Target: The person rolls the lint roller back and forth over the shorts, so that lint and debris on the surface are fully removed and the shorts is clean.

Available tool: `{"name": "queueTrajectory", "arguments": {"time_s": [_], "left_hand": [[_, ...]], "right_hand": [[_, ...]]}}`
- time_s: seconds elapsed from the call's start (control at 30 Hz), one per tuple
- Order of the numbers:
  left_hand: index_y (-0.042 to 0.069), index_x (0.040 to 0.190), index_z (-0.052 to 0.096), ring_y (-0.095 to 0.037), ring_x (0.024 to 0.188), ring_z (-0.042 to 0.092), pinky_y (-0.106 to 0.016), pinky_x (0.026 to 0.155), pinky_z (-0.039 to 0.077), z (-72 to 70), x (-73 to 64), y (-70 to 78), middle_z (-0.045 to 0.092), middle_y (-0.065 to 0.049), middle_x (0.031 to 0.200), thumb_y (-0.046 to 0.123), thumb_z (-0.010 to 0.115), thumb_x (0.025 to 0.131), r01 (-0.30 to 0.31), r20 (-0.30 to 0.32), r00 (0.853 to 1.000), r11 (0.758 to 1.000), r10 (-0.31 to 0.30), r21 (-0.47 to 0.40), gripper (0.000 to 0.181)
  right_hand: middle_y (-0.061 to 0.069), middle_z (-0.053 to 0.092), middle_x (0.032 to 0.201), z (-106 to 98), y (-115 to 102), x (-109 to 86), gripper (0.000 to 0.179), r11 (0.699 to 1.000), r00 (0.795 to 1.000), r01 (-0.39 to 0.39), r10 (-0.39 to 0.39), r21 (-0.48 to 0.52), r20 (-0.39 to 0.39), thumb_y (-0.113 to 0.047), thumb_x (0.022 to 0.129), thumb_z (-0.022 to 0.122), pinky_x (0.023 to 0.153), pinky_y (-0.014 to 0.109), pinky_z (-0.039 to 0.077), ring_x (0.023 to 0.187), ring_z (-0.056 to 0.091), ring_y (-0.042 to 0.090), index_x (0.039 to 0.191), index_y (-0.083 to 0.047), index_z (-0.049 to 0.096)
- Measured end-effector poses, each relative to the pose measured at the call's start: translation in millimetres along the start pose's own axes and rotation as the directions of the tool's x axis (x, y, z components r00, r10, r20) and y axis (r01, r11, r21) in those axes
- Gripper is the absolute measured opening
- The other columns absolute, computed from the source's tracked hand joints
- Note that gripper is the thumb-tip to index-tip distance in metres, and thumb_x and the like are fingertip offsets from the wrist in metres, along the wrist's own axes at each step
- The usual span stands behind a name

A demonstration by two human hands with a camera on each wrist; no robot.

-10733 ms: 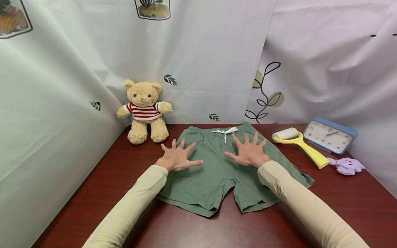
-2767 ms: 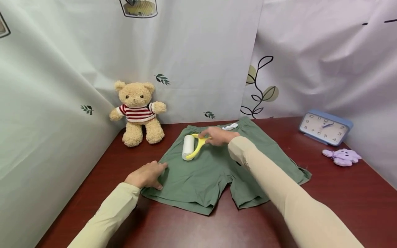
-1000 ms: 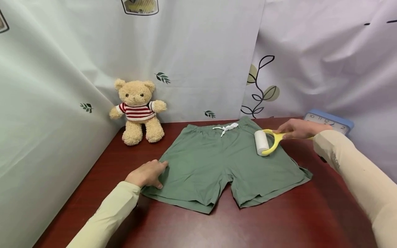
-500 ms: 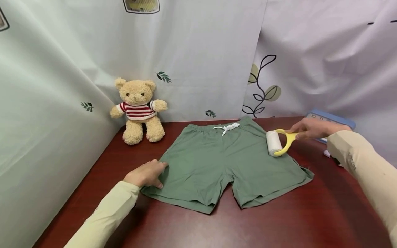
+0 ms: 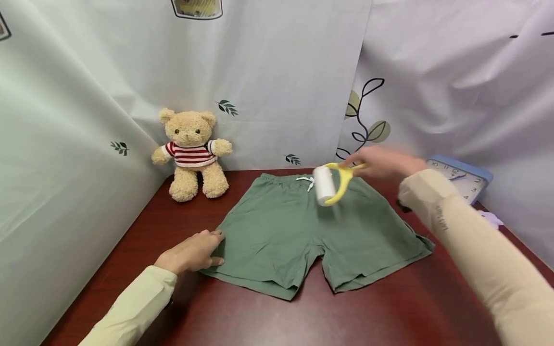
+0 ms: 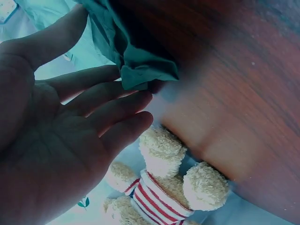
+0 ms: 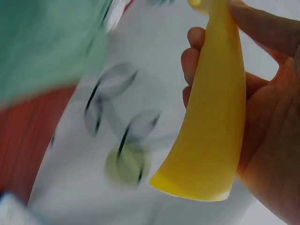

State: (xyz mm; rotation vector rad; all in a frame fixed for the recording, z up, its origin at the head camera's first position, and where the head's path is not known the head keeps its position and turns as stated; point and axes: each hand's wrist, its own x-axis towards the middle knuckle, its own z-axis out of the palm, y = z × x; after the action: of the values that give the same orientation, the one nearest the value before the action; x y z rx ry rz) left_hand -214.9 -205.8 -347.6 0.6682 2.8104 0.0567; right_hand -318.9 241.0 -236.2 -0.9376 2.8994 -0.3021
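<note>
Green drawstring shorts (image 5: 281, 226) lie spread on the dark red table, waistband toward the back. My right hand (image 5: 381, 161), blurred, grips the yellow handle of a lint roller (image 5: 324, 186); its white roll is over the upper middle of the shorts, covering part of the white drawstring (image 5: 309, 181). In the right wrist view, fingers and thumb wrap around the lint roller's handle (image 7: 211, 122). My left hand (image 5: 192, 250) is at the shorts' left edge, fingertips on the cloth. Seen from the left wrist, its fingers (image 6: 108, 101) are extended beside the hem corner.
A teddy bear (image 5: 190, 154) in a striped shirt sits at the back left against the curtain (image 5: 281, 86). On the right stand a blue clock (image 5: 465, 175) and a purple plush toy (image 5: 491, 218), both partly behind my right arm. Bare table (image 5: 303, 322) shows in front.
The lint roller was taken from the table's right side and moved across the shorts. In the last half second it went left from the right leg. My left hand has slid slightly left.
</note>
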Motion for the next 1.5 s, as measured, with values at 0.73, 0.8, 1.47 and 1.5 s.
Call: {"name": "queueTrajectory", "arguments": {"time_s": [0.73,0.8,1.47,1.5], "left_hand": [[-0.004,0.117,0.067,-0.02,0.086,0.064,-0.036,0.072,0.055,2.6,-0.9,-4.0,0.067,-0.012,0.098,0.025,0.083,0.082,-0.05,-0.064,0.997,0.999,0.051,0.021,0.048],[-0.002,0.113,0.068,-0.017,0.082,0.062,-0.033,0.069,0.053,3.7,-1.8,-4.7,0.067,-0.009,0.093,0.024,0.084,0.081,-0.046,-0.066,0.997,0.999,0.047,0.02,0.044],[-0.003,0.114,0.066,-0.024,0.087,0.067,-0.035,0.072,0.056,2.4,0.5,-3.2,0.068,-0.013,0.1,0.025,0.083,0.083,-0.07,-0.094,0.993,0.995,0.076,0.067,0.045],[-0.003,0.114,0.066,-0.024,0.087,0.067,-0.035,0.072,0.056,2.6,0.5,-3.2,0.068,-0.013,0.1,0.025,0.083,0.083,-0.071,-0.094,0.993,0.995,0.077,0.067,0.045]], "right_hand": [[0.009,0.065,0.138,122,-146,103.5,0.04,0.972,0.978,0.178,-0.192,0.154,0.082,-0.016,0.103,0.058,0.074,0.028,0.048,0.079,0.061,0.013,0.142,-0.01,0.058],[0.01,0.064,0.139,123,-145,104.3,0.039,0.97,0.977,0.178,-0.194,0.168,0.087,-0.015,0.103,0.057,0.074,0.028,0.048,0.08,0.062,0.014,0.142,-0.009,0.058],[0.013,0.071,0.103,102,-63,52.6,0.044,0.961,0.974,0.115,-0.159,0.253,0.159,-0.013,0.099,0.063,0.06,0.023,0.038,0.061,0.042,0.01,0.143,-0.011,0.057],[0.013,0.069,0.096,101,-58,49.5,0.044,0.96,0.974,0.115,-0.16,0.256,0.161,-0.013,0.099,0.063,0.06,0.023,0.038,0.061,0.042,0.01,0.142,-0.011,0.057]]}}
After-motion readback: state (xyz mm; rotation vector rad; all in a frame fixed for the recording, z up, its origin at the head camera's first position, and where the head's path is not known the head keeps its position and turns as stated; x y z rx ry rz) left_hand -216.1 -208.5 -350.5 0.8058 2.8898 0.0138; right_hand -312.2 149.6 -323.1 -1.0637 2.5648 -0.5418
